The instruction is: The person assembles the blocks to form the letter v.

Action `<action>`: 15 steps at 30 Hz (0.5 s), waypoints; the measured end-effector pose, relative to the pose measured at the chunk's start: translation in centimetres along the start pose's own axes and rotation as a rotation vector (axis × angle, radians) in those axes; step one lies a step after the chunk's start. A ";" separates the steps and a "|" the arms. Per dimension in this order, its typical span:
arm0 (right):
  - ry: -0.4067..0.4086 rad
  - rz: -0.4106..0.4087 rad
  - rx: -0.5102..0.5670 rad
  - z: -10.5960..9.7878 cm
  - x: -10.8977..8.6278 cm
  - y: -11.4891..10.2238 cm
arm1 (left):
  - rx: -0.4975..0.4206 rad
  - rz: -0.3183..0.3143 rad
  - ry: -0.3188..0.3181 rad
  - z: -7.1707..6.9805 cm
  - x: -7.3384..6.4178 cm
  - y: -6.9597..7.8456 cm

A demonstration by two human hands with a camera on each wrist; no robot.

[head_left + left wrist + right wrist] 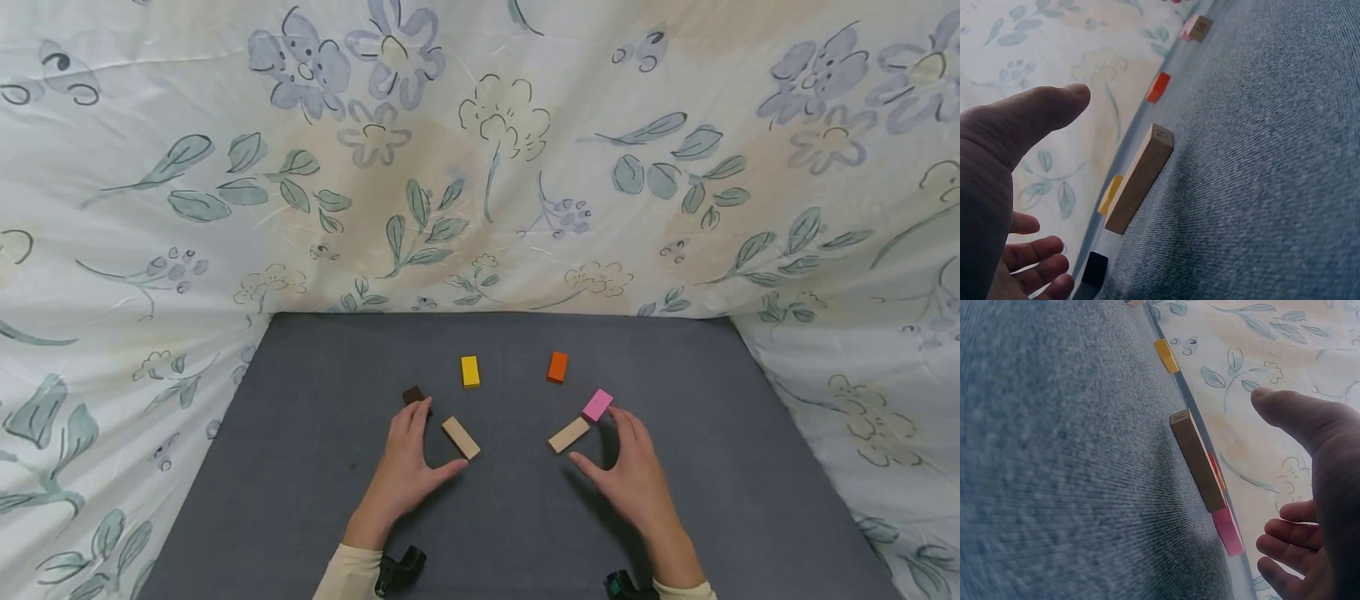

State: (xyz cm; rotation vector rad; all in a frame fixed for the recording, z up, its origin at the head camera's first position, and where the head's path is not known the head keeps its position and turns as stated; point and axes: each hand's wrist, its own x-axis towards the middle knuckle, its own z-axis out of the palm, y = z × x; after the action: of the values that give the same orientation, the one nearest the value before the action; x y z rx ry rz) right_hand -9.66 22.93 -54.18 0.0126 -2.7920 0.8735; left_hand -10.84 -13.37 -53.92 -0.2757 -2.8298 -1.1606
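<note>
My left hand (407, 469) is spread beside a plain wooden block (461, 438), its thumb near the block's lower end. By its fingertips lies a dark brown block (412, 395), partly hidden; whether they touch is unclear. My right hand (632, 473) is spread around the near side of another plain wooden block (568, 435), thumb and fingers apart. Its fingertips are close to a pink block (597, 405), which lies against or very near that wooden block's far end. In the wrist views, both plain blocks (1141, 181) (1199, 464) lie flat, with small marks on their ends.
Farther back on the grey cloth (510, 533) lie a yellow block (470, 372) and an orange block (557, 367). A flowered curtain (495, 250) rises behind the cloth and along both sides. Black wrist devices (402, 570) show at both cuffs.
</note>
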 end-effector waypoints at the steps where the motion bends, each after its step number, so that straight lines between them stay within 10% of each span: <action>1: -0.002 0.003 0.000 0.0 0.0 0.0 | 0.001 -0.001 -0.003 0.1 0.0 0.0; 15: -0.014 -0.006 0.014 0.6 0.0 0.4 | -0.005 -0.005 0.002 0.8 -0.1 0.2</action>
State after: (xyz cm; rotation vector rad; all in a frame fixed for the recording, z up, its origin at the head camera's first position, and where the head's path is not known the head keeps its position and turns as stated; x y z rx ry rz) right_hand -9.82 22.91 -54.90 0.0295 -2.7974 0.8956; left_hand -10.74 -12.65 -54.34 -0.2676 -2.8272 -1.1688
